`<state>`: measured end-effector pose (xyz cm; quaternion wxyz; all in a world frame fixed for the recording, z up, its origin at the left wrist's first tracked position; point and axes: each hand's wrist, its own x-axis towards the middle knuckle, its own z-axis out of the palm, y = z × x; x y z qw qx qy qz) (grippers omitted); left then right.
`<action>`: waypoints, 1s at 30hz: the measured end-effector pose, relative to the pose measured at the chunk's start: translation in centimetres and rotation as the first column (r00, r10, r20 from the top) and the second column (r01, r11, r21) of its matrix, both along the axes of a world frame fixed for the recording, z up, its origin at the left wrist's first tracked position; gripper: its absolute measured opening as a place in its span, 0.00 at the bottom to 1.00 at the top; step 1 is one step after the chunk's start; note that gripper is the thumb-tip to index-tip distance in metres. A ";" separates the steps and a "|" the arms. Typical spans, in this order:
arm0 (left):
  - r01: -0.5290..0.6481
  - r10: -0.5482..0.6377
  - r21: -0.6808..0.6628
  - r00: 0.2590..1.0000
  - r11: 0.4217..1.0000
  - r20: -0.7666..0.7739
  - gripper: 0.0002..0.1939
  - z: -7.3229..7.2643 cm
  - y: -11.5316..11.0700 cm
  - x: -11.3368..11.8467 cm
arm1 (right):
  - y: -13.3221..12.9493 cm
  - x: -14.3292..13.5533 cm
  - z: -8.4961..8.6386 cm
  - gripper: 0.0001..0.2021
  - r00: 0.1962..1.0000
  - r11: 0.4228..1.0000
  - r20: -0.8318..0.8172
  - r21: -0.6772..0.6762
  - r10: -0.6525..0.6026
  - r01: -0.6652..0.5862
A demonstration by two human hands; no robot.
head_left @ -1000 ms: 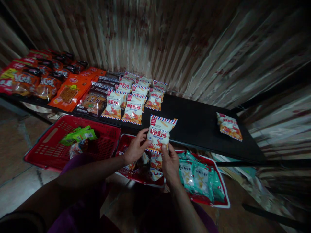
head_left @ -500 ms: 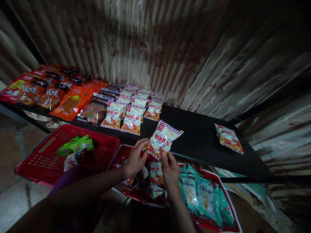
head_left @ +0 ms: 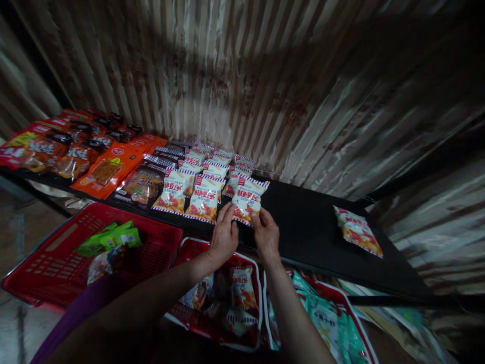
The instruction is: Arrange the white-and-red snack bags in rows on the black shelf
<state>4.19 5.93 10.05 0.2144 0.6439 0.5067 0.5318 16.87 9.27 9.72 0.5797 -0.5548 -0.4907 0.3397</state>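
Between my two hands is a white and orange snack bag [head_left: 248, 198] with a striped top edge, at the front of the black shelf [head_left: 303, 222]. My left hand [head_left: 224, 235] has its fingers closed on the bag's lower left side. On the lower right corner, my right hand [head_left: 266, 233] pinches the same bag. Just left of it lies a matching snack bag [head_left: 204, 197], in rows with several more of its kind. Below my hands, a red basket [head_left: 259, 303] with a white rim holds more of these bags, partly hidden by my left forearm.
Brown chip bags [head_left: 138, 184], orange snack bags [head_left: 104, 169] and red packs fill the shelf's left end. One white snack bag [head_left: 358, 231] lies alone on the right. Another red basket [head_left: 159, 237] holds green packets; teal bags [head_left: 326, 323] lie in the right basket. A corrugated wall [head_left: 212, 76] stands behind.
Both hands have moved the snack bag up and left, from tilted above the shelf's front edge to upright in line beside the front row. The view has shifted slightly.
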 end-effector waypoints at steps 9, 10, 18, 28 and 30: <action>0.010 -0.012 -0.023 0.998 1.000 -0.056 0.30 -1.6 2.0 0.2 | 2.9 -0.7 -0.6 0.22 0.990 1.000 0.142 0.014 -0.007 0.005; 0.011 -0.013 -0.027 0.998 1.000 -0.062 0.30 -1.8 2.0 0.2 | 3.0 -0.8 -0.6 0.22 0.988 1.000 0.156 0.011 -0.006 0.004; 0.032 -0.038 -0.045 0.989 0.999 -0.146 0.34 -1.8 1.9 0.3 | 2.8 -1.2 -0.2 0.19 0.903 0.996 0.420 0.008 -0.087 0.092; -0.013 0.006 -0.029 0.976 1.000 -0.218 0.35 -1.8 1.8 0.7 | 2.2 -1.6 -0.5 0.27 0.842 0.988 0.518 0.072 -0.152 0.134; -0.016 0.009 -0.028 0.977 0.999 -0.213 0.34 -1.8 1.9 0.7 | 2.2 -1.6 -0.5 0.27 0.849 0.987 0.505 0.093 -0.158 0.128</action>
